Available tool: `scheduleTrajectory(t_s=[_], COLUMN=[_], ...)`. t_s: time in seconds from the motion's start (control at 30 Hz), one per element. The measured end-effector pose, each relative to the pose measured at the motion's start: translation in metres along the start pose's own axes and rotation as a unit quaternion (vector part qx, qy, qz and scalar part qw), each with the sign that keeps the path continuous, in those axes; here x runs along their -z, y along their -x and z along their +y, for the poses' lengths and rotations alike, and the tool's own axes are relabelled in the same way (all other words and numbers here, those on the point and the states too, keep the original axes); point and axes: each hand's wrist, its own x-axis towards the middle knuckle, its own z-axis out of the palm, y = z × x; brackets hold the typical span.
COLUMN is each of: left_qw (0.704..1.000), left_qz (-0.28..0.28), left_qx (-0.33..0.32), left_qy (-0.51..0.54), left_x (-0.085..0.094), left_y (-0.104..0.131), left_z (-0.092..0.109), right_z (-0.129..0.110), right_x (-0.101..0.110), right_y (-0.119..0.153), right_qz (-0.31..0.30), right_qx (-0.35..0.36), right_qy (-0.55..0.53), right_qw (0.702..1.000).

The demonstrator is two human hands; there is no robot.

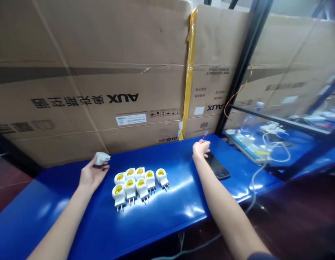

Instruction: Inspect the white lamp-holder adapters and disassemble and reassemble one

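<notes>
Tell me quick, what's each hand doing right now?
Left hand: fingers closed on a white plug adapter, beside the row of adapters.
Right hand: fingers closed on a thin red-tipped tool, next to the phone.

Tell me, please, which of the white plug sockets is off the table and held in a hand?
The one in the left hand: that held socket is raised, while the grouped sockets lie on the blue table.

Glossy blue table top (167, 216), smooth white plastic plug sockets (137, 184), matt brown cardboard boxes (88, 72), shiny yellow tape (189, 72)
</notes>
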Motion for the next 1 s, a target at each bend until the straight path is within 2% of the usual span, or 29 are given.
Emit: scheduleTrajectory(t_s=[0.2,0.3,0.37,0.5,0.6,0.67,0.73,0.8,0.87,1.0], left_qw=[1.000,1.000,1.000,0.997,0.991,0.980,0.961,0.944,0.931,0.919], left_qz=[-0.014,-0.007,-0.001,-0.044,-0.112,-0.173,-0.244,-0.290,-0.323,-0.342], left_qx=[0.019,0.016,-0.002,-0.030,-0.028,-0.018,0.000,-0.002,-0.013,-0.029], left_qy=[0.010,0.002,-0.019,-0.058,-0.066,-0.091,-0.126,-0.155,-0.171,-0.193], left_x=[0.000,-0.006,-0.014,-0.036,-0.047,-0.047,-0.042,-0.035,-0.029,-0.024], left_y=[0.005,0.009,0.011,0.022,0.038,0.050,0.060,0.067,0.070,0.073], left_z=[-0.003,0.000,0.003,0.002,-0.001,0.000,0.003,0.006,0.009,0.008], right_z=[-0.001,-0.008,-0.014,-0.029,-0.041,-0.047,-0.051,-0.051,-0.048,-0.037], right_x=[0.005,0.007,0.005,-0.009,-0.016,-0.013,-0.002,0.012,0.027,0.043], right_y=[0.000,0.021,0.044,0.102,0.144,0.168,0.187,0.201,0.211,0.220], right_qz=[-0.005,-0.036,-0.092,-0.253,-0.369,-0.477,-0.548,-0.593,-0.605,-0.623], right_qx=[0.015,0.088,0.158,0.255,0.289,0.272,0.255,0.239,0.234,0.230], right_qy=[-0.039,-0.081,-0.122,-0.194,-0.254,-0.348,-0.389,-0.389,-0.390,-0.402], right_qw=[0.999,0.992,0.976,0.913,0.846,0.760,0.695,0.663,0.654,0.630])
